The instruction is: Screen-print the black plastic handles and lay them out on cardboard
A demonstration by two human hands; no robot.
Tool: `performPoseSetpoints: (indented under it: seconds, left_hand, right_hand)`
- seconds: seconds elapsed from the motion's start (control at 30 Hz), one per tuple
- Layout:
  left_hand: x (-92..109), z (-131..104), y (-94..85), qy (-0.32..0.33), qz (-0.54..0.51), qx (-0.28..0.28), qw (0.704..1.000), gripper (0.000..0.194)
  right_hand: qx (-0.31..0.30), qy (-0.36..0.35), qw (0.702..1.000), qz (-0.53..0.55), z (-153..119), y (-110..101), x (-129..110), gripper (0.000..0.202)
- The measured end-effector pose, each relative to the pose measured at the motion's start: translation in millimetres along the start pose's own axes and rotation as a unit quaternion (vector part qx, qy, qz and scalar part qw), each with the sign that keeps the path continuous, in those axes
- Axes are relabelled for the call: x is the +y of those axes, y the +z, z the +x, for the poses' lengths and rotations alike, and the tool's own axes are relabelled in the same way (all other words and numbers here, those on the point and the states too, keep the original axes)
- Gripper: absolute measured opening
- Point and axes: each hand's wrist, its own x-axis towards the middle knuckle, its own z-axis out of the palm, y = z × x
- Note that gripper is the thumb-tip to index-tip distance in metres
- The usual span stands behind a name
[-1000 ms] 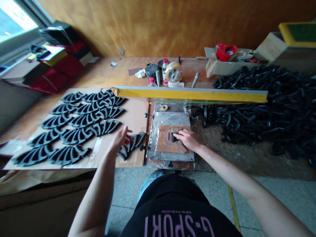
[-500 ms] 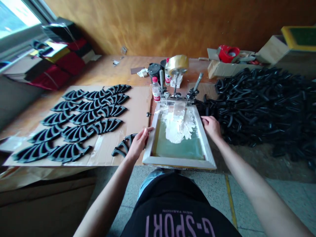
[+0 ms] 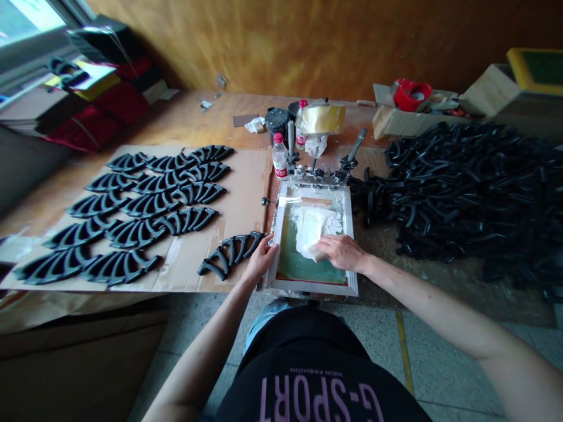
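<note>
A framed green screen (image 3: 354, 258) lies in front of a metal clamp stand (image 3: 319, 176), with white paste (image 3: 328, 215) on its mesh. My left hand (image 3: 264, 255) rests against the frame's left side, its fingers pressed together on the edge. Over the mesh, my right hand (image 3: 341, 252) is closed at the lower end of a white, paste-covered tool (image 3: 310, 234); its outline is hard to separate from the paste. Just left of my left hand, curved black pieces (image 3: 217, 261) lie on the cardboard (image 3: 244, 205).
Rows of curved black pieces (image 3: 141, 231) cover the cardboard at left. A large heap of black pieces (image 3: 461, 193) fills the right. Behind the frame are a red-capped bottle (image 3: 280, 157), a dark pot (image 3: 277, 122) and a tape roll (image 3: 323, 119). Boxes (image 3: 413, 123) stand at the back right.
The frame has dropped lower and lies flatter. My right hand has left its right edge and moved inward onto the white tool, which has come away from the clamp end. My left hand stays at the left edge.
</note>
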Motion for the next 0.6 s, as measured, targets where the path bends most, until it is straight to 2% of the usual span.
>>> performPoseSetpoints:
  seconds: [0.07,0.17,0.27,0.33,0.4,0.47,0.53,0.6]
  left_hand:
    - [3,-1,0.7,-0.002,-0.005,0.0,1.0,0.067]
    - [5,0,0.7,0.003,0.0,-0.003,1.0,0.066]
    - [4,1,0.4,0.003,-0.006,-0.009,1.0,0.068]
    - [4,0,-0.1,0.0,-0.013,-0.007,1.0,0.07]
    - [7,-2,-2.1,-0.001,-0.018,-0.01,1.0,0.071]
    - [15,-7,-6.1,0.004,-0.017,-0.018,1.0,0.074]
    - [32,-14,-11.7,0.011,-0.008,-0.021,1.0,0.075]
    - [58,-24,-17.0,0.025,-0.014,-0.014,1.0,0.071]
  right_hand:
    - [0.016,0.018,1.0,0.006,0,-1,0,0.016]
    - [0.083,0.066,0.994,-0.017,4,7,-1,0.017]
    - [0.091,0.028,0.995,-0.024,-4,21,-7,0.025]
    - [0.085,0.019,0.996,-0.01,-8,23,-9,0.021]
    - [0.104,0.055,0.993,0.008,0,14,-7,0.018]
    - [0.139,0.11,0.984,0.023,20,-4,2,0.029]
    - [0.169,0.17,0.971,0.025,42,-28,18,0.047]
    - [0.195,0.228,0.954,0.011,53,-52,43,0.056]
